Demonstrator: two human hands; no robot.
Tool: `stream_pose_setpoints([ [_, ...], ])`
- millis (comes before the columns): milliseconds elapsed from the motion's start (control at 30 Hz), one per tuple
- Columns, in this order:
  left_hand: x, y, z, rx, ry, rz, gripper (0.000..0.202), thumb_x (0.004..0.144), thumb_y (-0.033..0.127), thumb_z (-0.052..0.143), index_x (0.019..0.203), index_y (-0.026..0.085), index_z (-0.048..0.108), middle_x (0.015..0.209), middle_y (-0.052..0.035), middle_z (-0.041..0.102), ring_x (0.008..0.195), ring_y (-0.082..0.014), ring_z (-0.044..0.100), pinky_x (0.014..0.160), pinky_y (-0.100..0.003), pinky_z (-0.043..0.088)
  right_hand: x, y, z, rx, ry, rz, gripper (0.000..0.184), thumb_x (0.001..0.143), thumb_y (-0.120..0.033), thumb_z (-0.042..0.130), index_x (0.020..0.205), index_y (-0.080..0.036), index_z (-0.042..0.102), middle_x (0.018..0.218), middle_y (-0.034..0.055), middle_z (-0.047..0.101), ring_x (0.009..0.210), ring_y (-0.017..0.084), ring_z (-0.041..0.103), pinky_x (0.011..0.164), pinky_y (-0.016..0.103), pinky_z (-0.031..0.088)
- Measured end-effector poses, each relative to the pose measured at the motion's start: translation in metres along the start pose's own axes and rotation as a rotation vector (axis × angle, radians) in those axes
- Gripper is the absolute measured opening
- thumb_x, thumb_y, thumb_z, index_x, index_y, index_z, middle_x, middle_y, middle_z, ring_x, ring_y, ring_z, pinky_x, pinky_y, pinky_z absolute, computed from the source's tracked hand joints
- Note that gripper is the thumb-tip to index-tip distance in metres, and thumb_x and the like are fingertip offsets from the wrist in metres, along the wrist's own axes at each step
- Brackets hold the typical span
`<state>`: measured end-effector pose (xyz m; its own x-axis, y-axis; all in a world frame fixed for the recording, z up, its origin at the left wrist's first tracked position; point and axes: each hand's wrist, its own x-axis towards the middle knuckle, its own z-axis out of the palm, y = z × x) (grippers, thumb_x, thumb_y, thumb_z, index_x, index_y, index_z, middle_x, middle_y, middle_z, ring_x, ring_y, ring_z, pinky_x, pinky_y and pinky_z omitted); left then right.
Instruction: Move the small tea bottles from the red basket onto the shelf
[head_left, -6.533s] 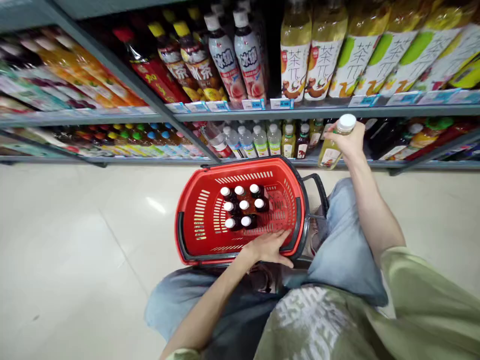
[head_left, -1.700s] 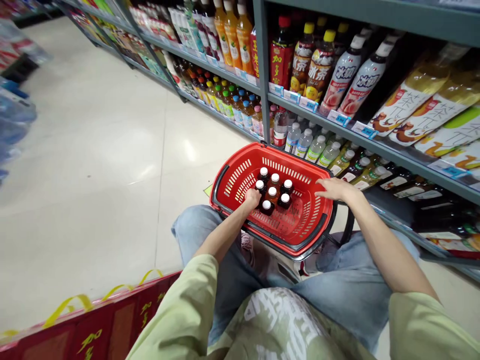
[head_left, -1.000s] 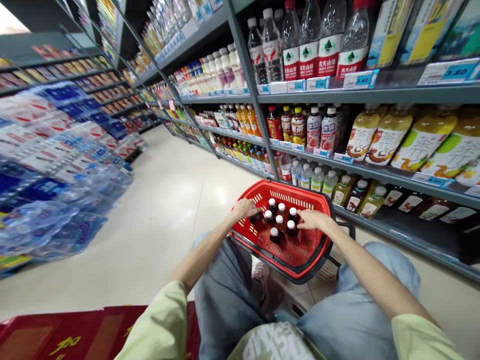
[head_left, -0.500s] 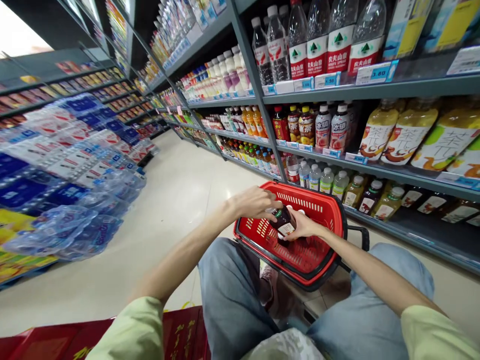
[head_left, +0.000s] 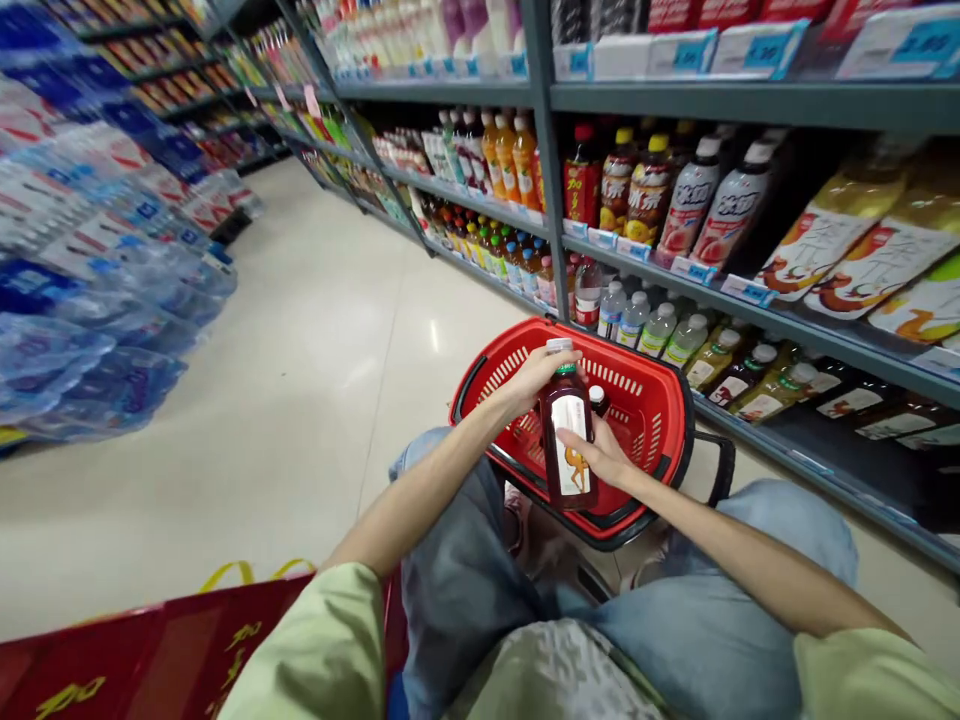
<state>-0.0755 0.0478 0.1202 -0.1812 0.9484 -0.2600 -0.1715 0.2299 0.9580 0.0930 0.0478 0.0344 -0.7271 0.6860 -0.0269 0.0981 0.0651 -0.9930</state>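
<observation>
I am crouched in a shop aisle over a red shopping basket [head_left: 660,395] on the floor. A dark bottle [head_left: 568,440] with a white cap and a white label is held upright above the basket's near rim. My left hand [head_left: 534,375] is wrapped round its neck and shoulder. My right hand [head_left: 604,455] presses against the bottle's lower right side, fingers partly spread. One more white-capped dark bottle [head_left: 597,397] shows inside the basket behind it; the rest of the basket's contents are hidden by my hands.
Grey shelves [head_left: 652,262] full of drink bottles run along the right. Small bottles [head_left: 660,330] line the bottom shelf just behind the basket. Shrink-wrapped packs of water [head_left: 97,300] are stacked at the left. A red carton [head_left: 150,660] with yellow handles lies at my lower left.
Both hands have lifted the dark bottle out of the basket and stood it upright, nearer to me. My view has tilted down.
</observation>
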Motion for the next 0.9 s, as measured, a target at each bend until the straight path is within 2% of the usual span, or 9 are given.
stream_pose_setpoints([
  [133, 0.004, -0.004, 0.008, -0.194, 0.115, -0.101, 0.021, 0.075, 0.027, 0.077, 0.074, 0.013, 0.062, 0.069, -0.0039, 0.068, 0.061, -0.0143, 0.063, 0.06, -0.027, 0.053, -0.005, 0.001, 0.001, -0.125, 0.04, 0.087, 0.047, 0.089, -0.062, 0.057, 0.112, -0.021, 0.06, 0.098, 0.0078, 0.072, 0.089, 0.027, 0.067, 0.083, 0.039, 0.052],
  [300, 0.006, 0.0, 0.005, -0.237, 0.143, -0.142, 0.013, 0.078, 0.019, 0.074, 0.076, 0.013, 0.063, 0.068, -0.0035, 0.068, 0.058, -0.0142, 0.063, 0.061, -0.029, 0.053, 0.001, 0.0, -0.002, -0.184, 0.037, 0.138, 0.062, 0.092, -0.073, 0.045, 0.117, -0.019, 0.061, 0.1, 0.0099, 0.073, 0.089, 0.029, 0.068, 0.083, 0.04, 0.053],
  [433, 0.004, 0.002, 0.002, -0.203, 0.133, -0.103, 0.015, 0.08, 0.02, 0.072, 0.072, 0.012, 0.062, 0.068, -0.0052, 0.068, 0.06, -0.0134, 0.062, 0.063, -0.029, 0.053, 0.003, -0.002, -0.002, -0.21, 0.017, 0.132, 0.066, 0.092, -0.073, 0.045, 0.126, -0.018, 0.059, 0.11, 0.011, 0.073, 0.094, 0.03, 0.068, 0.088, 0.041, 0.052],
  [633, -0.005, 0.0, 0.006, -0.162, 0.165, 0.016, 0.023, 0.08, 0.031, 0.076, 0.076, 0.015, 0.061, 0.067, -0.0021, 0.066, 0.061, -0.0141, 0.062, 0.062, -0.029, 0.052, 0.001, 0.0, -0.002, -0.229, 0.042, 0.112, 0.066, 0.091, -0.075, 0.046, 0.123, -0.018, 0.06, 0.105, 0.011, 0.075, 0.094, 0.031, 0.07, 0.086, 0.041, 0.054],
  [700, -0.01, 0.001, 0.008, -0.145, 0.183, 0.072, 0.025, 0.082, 0.034, 0.075, 0.075, 0.015, 0.061, 0.068, -0.0021, 0.066, 0.063, -0.0138, 0.063, 0.064, -0.028, 0.051, 0.0, 0.001, -0.001, -0.151, 0.062, 0.102, 0.074, 0.092, -0.079, 0.036, 0.125, -0.018, 0.061, 0.106, 0.0117, 0.075, 0.096, 0.031, 0.07, 0.086, 0.042, 0.055],
  [767, -0.016, 0.005, 0.009, -0.149, 0.142, 0.104, 0.028, 0.084, 0.036, 0.074, 0.072, 0.015, 0.061, 0.069, -0.0027, 0.066, 0.065, -0.0132, 0.064, 0.067, -0.028, 0.051, -0.001, 0.002, 0.0, 0.003, 0.053, 0.134, 0.084, 0.092, -0.083, 0.024, 0.132, -0.019, 0.06, 0.109, 0.0121, 0.074, 0.102, 0.032, 0.07, 0.088, 0.044, 0.056],
  [833, -0.021, 0.011, 0.007, -0.215, 0.085, 0.102, 0.03, 0.083, 0.037, 0.076, 0.072, 0.015, 0.06, 0.069, -0.0022, 0.066, 0.066, -0.0131, 0.065, 0.069, -0.028, 0.052, -0.001, 0.002, 0.0, 0.178, 0.0, 0.24, 0.089, 0.09, -0.085, 0.019, 0.138, -0.021, 0.057, 0.11, 0.012, 0.074, 0.108, 0.032, 0.069, 0.09, 0.046, 0.056],
  [900, -0.025, 0.02, 0.002, -0.292, 0.058, 0.129, 0.031, 0.082, 0.038, 0.077, 0.074, 0.016, 0.058, 0.069, -0.0006, 0.064, 0.065, -0.0124, 0.065, 0.07, -0.029, 0.053, -0.001, 0.002, 0.0, 0.323, -0.112, 0.411, 0.089, 0.087, -0.086, 0.022, 0.136, -0.021, 0.059, 0.108, 0.0133, 0.074, 0.108, 0.033, 0.069, 0.09, 0.048, 0.057],
])
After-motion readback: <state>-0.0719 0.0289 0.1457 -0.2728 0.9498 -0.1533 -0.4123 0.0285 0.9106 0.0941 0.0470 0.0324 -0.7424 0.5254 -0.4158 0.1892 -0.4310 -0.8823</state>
